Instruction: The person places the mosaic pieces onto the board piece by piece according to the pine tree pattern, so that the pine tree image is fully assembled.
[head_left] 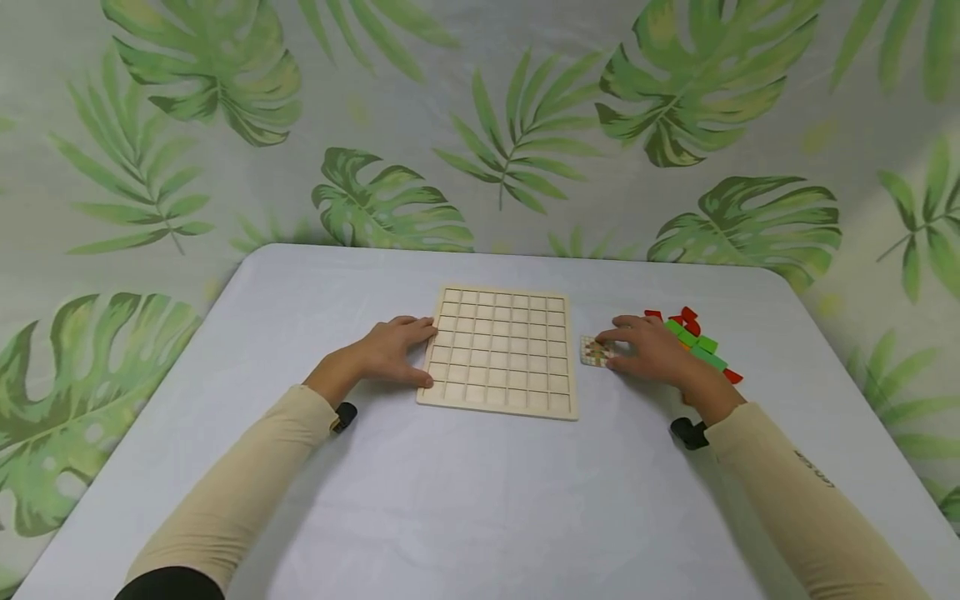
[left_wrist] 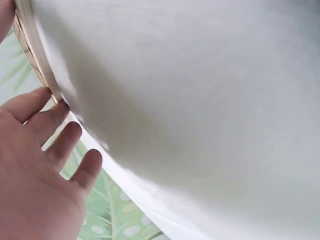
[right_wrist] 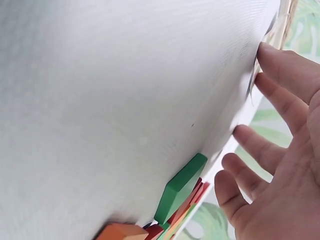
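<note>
Resting uncurled, left hand [head_left: 392, 348] touches edge of grid board [head_left: 498, 352]; right hand [head_left: 651, 348] touches patterned card [head_left: 592, 353], pinch can't be told. Light, level pressure seems best.

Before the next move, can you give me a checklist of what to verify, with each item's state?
1. Wooden grid board lying flat on the white table: ok.
2. Left hand in contact with the board: ok, at its left edge.
3. Right hand in contact with the patterned card: ok, fingers touch it.
4. Card pattern fully visible: not ok, the fingers cover part of it.
5. Firm grip on the card: cannot tell.
6. Colored blocks all in view: cannot tell, the right hand may hide some.
</note>
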